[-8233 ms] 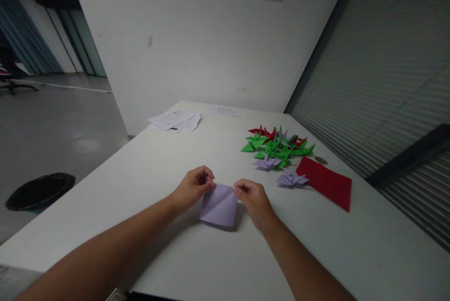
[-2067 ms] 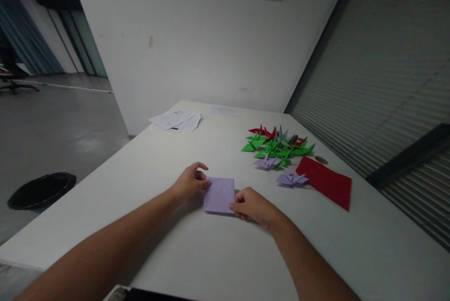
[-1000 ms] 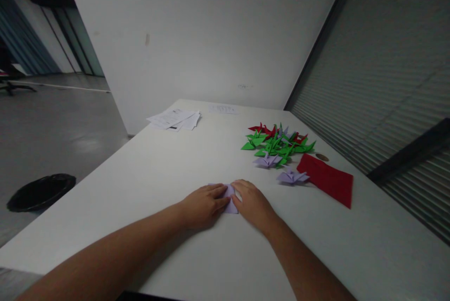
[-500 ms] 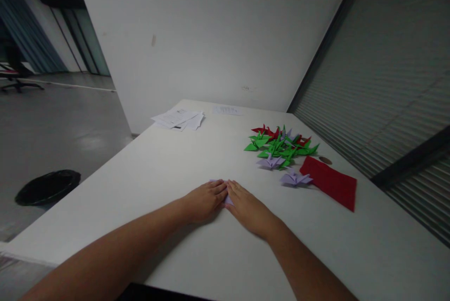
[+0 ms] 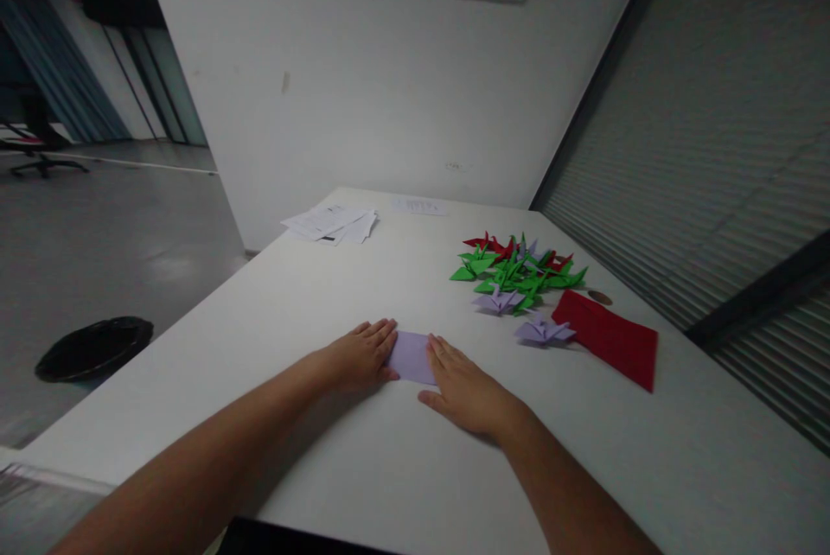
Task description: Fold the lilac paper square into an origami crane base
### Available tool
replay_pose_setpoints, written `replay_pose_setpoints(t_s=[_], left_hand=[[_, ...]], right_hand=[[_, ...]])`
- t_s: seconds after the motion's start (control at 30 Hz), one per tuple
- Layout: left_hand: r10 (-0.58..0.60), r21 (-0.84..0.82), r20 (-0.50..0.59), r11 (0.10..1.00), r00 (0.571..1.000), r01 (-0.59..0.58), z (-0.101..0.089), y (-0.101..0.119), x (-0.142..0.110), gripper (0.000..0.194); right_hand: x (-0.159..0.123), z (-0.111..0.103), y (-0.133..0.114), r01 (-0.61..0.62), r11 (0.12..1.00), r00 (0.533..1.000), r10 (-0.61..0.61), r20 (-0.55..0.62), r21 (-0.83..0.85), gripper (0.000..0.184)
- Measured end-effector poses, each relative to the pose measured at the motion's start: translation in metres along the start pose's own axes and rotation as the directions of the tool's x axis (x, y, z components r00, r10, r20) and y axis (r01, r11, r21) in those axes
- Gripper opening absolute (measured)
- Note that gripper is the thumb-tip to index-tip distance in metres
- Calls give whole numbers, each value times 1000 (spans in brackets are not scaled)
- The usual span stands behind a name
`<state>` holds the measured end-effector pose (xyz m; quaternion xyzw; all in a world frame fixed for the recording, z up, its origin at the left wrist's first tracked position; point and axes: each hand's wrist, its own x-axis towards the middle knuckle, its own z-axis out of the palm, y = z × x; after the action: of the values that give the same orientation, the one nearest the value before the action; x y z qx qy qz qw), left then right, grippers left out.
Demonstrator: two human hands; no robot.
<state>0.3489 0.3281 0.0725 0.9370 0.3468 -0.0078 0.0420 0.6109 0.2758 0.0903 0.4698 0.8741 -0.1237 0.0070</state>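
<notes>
A small lilac sheet of origami paper (image 5: 411, 357) lies flat on the white table, its left and right edges covered by my fingers. My left hand (image 5: 363, 356) rests flat on its left side, fingers stretched out and holding nothing. On the right side, my right hand (image 5: 463, 384) lies with straight fingers over the edge and the thumb spread apart on the table. To the right sit two lilac folded cranes (image 5: 543, 330), the nearer one touching or close beside a red sheet of paper (image 5: 609, 339).
Several green and red paper cranes (image 5: 519, 274) are heaped at the back right. A brown round spot (image 5: 600, 296) lies beside the red paper. Printed papers (image 5: 330, 222) lie at the far left of the white table (image 5: 291, 296). A black-lined bin (image 5: 94, 349) stands on the floor at left.
My hands have slid apart, left hand leftward and right hand slightly rightward, so the middle of the lilac paper now shows. The view has tilted slightly.
</notes>
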Motion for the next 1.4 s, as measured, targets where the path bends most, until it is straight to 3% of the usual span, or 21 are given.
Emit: replay_pose_setpoints(t_s=[0.23, 0.53, 0.7, 0.87, 1.07, 1.2, 1.4], left_hand=[[-46, -74, 87, 996, 995, 52, -8, -4, -1, 90], [-72, -262, 10, 962, 997, 72, -7, -20, -2, 107], [-148, -484, -191, 874, 970, 38, -3, -29, -1, 65], [-258, -564, -235, 821, 937, 85, -5, -22, 5, 51], [-235, -609, -283, 793, 930, 15, -7, -4, 8, 46], [-268, -711, -237, 703, 934, 22, -6, 5, 10, 52], [-290, -704, -208, 707, 934, 63, -1, 9, 16, 63]], right_hand=[[-2, -2, 2, -31, 999, 999, 31, 35, 5, 92], [-2, 1, 0, -47, 999, 998, 47, 40, -2, 94], [5, 3, 8, -35, 993, 990, 50, -135, 115, 86], [19, 4, 23, -151, 959, 908, 231, -349, 240, 51], [23, 13, 27, -167, 954, 911, 245, -331, 247, 56], [24, 18, 26, -128, 958, 916, 213, -341, 255, 63], [22, 16, 24, -135, 951, 917, 227, -329, 279, 68]])
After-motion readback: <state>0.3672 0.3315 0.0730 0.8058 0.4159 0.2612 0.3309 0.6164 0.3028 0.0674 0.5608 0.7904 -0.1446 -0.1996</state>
